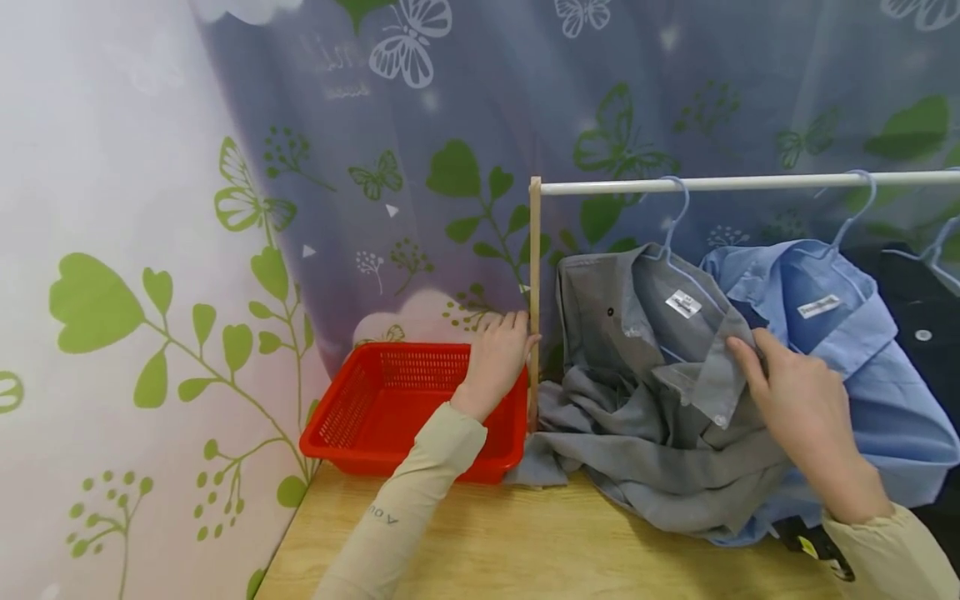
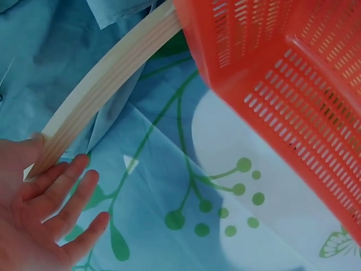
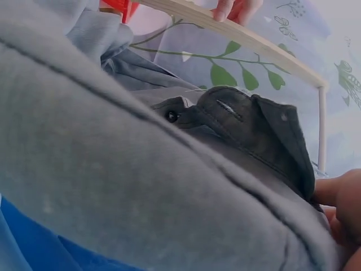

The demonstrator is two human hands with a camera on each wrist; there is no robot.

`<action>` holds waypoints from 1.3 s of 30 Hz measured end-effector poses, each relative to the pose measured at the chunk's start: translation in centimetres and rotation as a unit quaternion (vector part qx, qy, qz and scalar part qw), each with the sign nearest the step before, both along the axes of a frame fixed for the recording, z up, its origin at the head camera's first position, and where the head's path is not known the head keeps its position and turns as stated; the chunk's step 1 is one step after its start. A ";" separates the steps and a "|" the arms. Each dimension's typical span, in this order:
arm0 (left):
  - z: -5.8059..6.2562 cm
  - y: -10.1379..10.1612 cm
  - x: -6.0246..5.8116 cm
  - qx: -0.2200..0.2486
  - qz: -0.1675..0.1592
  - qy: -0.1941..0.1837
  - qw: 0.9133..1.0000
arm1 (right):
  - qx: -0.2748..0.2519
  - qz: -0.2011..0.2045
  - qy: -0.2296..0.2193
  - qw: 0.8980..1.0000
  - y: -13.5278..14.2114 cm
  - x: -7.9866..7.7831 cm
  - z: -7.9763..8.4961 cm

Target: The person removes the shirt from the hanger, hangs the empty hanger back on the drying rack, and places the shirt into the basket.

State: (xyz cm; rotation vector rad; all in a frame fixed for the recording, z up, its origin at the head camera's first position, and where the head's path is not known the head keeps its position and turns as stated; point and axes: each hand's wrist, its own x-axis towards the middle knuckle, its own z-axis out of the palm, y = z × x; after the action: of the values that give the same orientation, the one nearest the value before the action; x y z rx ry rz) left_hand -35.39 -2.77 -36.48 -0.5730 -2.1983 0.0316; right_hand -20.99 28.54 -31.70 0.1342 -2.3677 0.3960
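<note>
A grey shirt hangs from a light blue hanger, its lower part bunched on the table. My right hand pinches its collar between thumb and fingers; in the right wrist view the grey cloth fills much of the picture, with the collar's dark underside toward the fingers. At the rack's left end, my left hand holds the upright wooden post. The left wrist view shows the thumb and index finger on either side of that post, the other fingers spread loosely.
A red plastic basket stands left of the post, under my left forearm. Right of the grey shirt hang a light blue shirt and a dark garment, along the white rail. A patterned curtain backs the wooden table.
</note>
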 end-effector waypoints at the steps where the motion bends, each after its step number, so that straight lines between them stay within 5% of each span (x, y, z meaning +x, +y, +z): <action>1: 0.0 0.0 0.0 -0.006 0.003 0.005 1.000 | -0.002 0.001 0.003 1.000 0.1 0.0 0.0; 16: 0.4 0.2 0.1 -0.032 0.019 0.000 0.999 | -0.030 -0.009 0.104 0.994 -0.1 -0.8 -0.6; 39: 0.0 0.2 -0.1 -0.030 0.024 0.023 0.999 | -0.048 -0.015 0.178 0.983 1.3 0.1 -0.2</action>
State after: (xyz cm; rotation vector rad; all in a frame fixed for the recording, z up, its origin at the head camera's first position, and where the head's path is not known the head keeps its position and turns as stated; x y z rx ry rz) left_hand -35.51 -2.58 -36.48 -0.5477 -2.1725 0.1337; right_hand -20.90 29.80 -31.88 0.1124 -1.9925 0.4328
